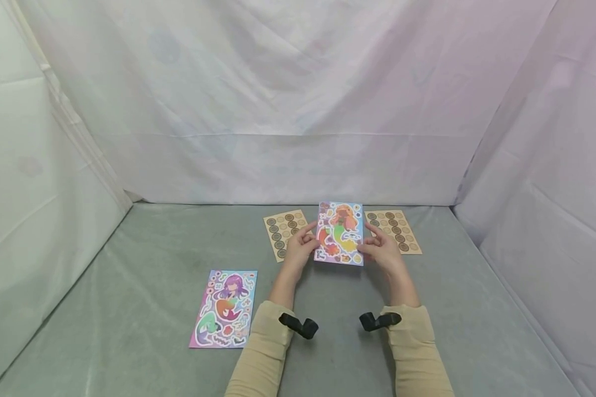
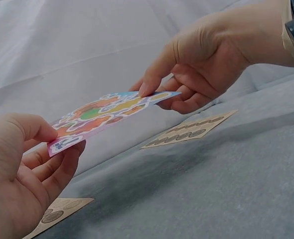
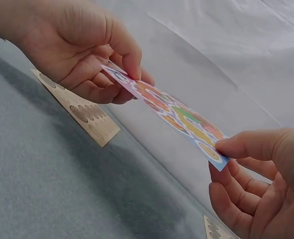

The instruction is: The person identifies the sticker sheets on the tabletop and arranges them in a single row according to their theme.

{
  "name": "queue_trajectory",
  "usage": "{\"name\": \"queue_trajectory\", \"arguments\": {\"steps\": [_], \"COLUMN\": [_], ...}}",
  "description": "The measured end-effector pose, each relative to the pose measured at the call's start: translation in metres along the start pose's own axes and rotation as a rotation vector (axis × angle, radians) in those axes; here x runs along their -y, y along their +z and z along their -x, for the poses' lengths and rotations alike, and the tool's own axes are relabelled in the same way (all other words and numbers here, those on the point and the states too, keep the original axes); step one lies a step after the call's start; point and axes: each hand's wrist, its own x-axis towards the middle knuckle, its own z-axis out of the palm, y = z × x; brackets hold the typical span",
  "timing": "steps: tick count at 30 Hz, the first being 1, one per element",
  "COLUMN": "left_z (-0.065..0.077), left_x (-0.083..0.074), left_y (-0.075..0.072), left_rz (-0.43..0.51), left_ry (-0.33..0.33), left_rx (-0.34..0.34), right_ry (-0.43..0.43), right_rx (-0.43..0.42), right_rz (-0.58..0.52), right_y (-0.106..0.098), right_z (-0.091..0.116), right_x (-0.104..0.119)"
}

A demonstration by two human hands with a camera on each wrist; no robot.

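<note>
Between my two hands a mermaid sticker sheet (image 1: pixel 340 234) is held up above the table, its printed side toward the head camera. My left hand (image 1: pixel 299 246) pinches its left edge, thumb on top and fingers beneath. At the opposite edge, my right hand (image 1: pixel 381 251) pinches it the same way. Both wrist views show the sheet (image 2: pixel 102 113) raised over the table, with a shadow below. Two tan sheets of round brown stickers lie on the table behind the hands: the left tan sheet (image 1: pixel 276 231) and the right tan sheet (image 1: pixel 402 231), each partly covered.
A second mermaid sticker sheet (image 1: pixel 223 309), with a purple-haired figure, lies flat beside the left forearm. The grey-green table (image 1: pixel 144 286) meets a white cloth backdrop (image 1: pixel 298 171) at its back edge. Cloth also hangs at both sides. Black wrist cameras sit on both sleeves.
</note>
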Motion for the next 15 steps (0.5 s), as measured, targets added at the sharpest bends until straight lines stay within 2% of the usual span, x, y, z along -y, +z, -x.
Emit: {"name": "queue_trajectory", "arguments": {"steps": [9, 15], "left_z": [-0.001, 0.002], "left_x": [-0.005, -0.013], "left_y": [-0.007, -0.011], "left_rz": [-0.015, -0.025], "left_ry": [0.047, 0.059], "left_rx": [0.001, 0.027], "right_ry": [-0.027, -0.044], "right_rx": [0.048, 0.071], "right_rz": [-0.005, -0.018], "right_y": [0.000, 0.000], "right_z": [0.003, 0.006], "right_x": [0.007, 0.011]}}
